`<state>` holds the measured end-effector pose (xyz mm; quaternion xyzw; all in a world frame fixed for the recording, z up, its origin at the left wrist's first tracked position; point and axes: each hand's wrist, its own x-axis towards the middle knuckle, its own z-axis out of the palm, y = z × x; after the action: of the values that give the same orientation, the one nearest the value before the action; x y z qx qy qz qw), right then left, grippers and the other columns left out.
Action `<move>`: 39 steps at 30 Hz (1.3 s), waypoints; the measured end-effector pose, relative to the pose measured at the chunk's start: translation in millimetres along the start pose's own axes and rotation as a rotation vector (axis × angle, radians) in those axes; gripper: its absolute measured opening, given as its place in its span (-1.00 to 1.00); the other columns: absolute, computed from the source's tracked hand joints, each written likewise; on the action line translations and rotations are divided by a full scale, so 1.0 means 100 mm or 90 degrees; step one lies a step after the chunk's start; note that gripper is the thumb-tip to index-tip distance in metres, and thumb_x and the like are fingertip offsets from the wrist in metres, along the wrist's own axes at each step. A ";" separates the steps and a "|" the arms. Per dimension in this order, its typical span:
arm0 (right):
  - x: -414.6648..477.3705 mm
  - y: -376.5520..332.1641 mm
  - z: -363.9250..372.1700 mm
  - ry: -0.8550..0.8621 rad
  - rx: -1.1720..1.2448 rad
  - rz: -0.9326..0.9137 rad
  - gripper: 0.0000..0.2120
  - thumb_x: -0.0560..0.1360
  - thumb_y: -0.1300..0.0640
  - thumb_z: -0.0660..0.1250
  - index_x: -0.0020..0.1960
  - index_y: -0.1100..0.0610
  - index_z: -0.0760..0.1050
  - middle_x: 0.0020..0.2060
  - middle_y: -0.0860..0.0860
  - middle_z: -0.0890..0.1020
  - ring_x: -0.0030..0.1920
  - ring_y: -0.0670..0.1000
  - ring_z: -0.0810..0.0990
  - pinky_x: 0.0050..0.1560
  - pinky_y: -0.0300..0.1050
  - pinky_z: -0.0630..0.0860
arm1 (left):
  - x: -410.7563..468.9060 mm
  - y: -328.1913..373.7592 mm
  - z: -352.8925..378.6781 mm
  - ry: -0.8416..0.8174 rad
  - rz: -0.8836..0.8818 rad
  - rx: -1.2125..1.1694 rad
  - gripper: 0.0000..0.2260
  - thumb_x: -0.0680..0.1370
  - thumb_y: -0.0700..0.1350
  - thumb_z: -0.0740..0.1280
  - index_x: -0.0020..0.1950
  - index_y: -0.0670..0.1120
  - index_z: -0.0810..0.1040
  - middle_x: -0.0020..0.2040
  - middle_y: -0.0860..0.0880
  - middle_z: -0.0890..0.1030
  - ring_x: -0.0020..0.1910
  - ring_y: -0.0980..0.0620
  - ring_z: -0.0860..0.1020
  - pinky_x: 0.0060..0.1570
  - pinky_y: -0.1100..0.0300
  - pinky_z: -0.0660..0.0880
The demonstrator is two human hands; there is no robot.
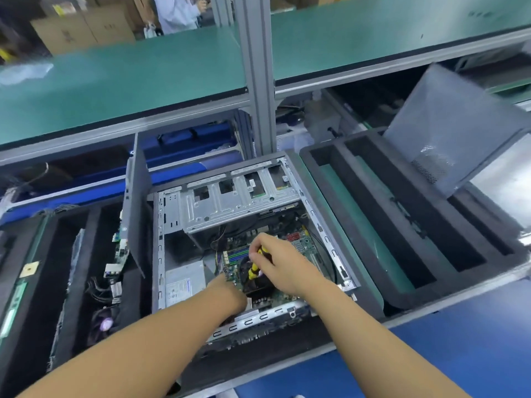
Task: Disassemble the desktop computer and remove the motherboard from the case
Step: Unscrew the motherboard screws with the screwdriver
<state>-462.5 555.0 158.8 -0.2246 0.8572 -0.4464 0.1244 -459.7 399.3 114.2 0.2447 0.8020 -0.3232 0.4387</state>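
Foam tray (258, 366) holds case (324, 234) with motherboard (304, 248) inside; right grip (275, 259) pinches screwdriver (254, 268), left grip (230, 291) unclear.

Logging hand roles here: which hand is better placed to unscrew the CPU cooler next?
Right: the right grip holds the yellow screwdriver over the CPU cooler; the left grip shows no tool.

The case (324, 225) lies on its side with the side panel off, a grey metal drive cage (230, 202) at its far end and a power supply (184, 280) at the near left. The green motherboard (309, 250) sits flat on the case floor, with a black cooler (246, 267) at its middle.
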 end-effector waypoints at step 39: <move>-0.02 0.04 -0.50 0.376 0.002 0.156 -0.91 0.64 0.07 0.19 -0.04 -0.09 0.36 -0.30 -0.01 0.60 -0.38 0.03 0.49 -0.29 -0.01 0.43 | -0.33 -0.74 -0.62 0.330 0.242 -0.506 -0.87 0.51 -0.06 0.45 -0.21 0.03 0.57 -0.36 0.19 0.63 -0.38 0.28 0.58 -0.28 0.33 0.40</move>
<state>-482.3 593.6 184.1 0.0196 0.8761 -0.4756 -0.0764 -527.3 391.3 190.9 0.2724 0.8868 0.1637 0.3356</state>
